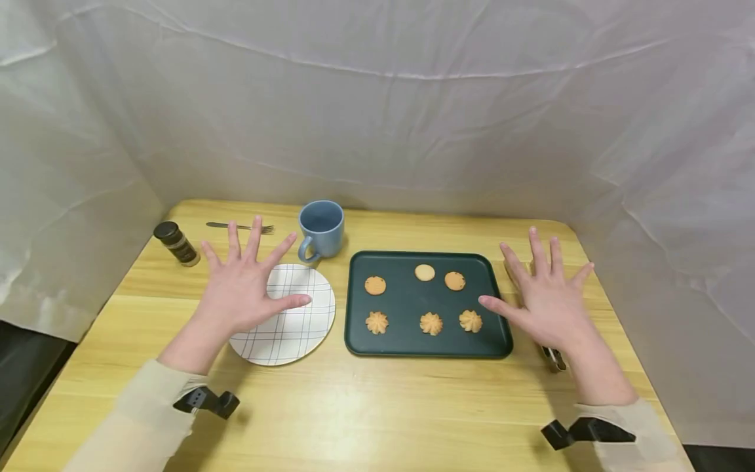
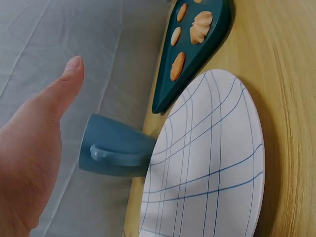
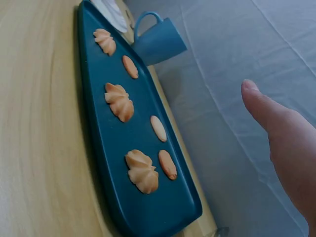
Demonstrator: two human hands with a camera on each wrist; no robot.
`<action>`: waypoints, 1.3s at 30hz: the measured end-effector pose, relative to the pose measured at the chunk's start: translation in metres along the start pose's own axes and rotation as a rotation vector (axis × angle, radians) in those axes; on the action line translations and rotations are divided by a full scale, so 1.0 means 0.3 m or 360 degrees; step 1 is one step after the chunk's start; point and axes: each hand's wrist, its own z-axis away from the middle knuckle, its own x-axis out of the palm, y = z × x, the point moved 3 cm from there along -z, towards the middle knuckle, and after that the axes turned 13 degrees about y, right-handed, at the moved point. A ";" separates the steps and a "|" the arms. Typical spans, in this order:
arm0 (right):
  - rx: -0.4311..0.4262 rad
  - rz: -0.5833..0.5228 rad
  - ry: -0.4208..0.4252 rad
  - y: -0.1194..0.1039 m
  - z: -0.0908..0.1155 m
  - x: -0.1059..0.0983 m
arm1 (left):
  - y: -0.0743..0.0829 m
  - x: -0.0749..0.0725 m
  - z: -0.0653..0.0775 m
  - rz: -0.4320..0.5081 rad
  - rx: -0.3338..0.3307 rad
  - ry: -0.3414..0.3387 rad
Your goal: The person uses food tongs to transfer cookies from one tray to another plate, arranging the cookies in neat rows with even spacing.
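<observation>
My left hand point(image 1: 238, 288) is spread above the left part of a white plate point(image 1: 295, 334) with a blue grid pattern, holding nothing. Fingers splayed, my right hand point(image 1: 548, 301) hovers by the right edge of a dark green tray point(image 1: 407, 341). On that tray lie three round flat cookies point(image 1: 375, 285) in the back and three ridged, flower-shaped cookies point(image 1: 431, 323) in front. Behind the plate stands a blue mug point(image 1: 324, 229), its handle toward the front left. Partly hidden under the right hand is a metal utensil point(image 1: 553, 358), perhaps tongs.
A fork point(image 1: 227, 225) lies at the back left, partly behind the left fingertips. Farther left is a black-capped spice jar point(image 1: 177, 242). The wooden table point(image 1: 354, 413) has pale cloth walls point(image 1: 377, 131) at its back and sides.
</observation>
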 end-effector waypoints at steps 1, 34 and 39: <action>0.0009 -0.0006 -0.0001 0.006 0.001 -0.003 | -0.005 -0.003 0.002 0.0006 -0.0010 -0.0002; 0.0340 -0.0351 0.0078 0.141 0.074 0.013 | -0.226 0.022 0.148 0.0616 -0.0467 -0.0163; 0.0375 -0.0375 0.0086 0.162 0.090 0.032 | -0.251 0.046 0.171 0.0681 -0.0552 -0.0196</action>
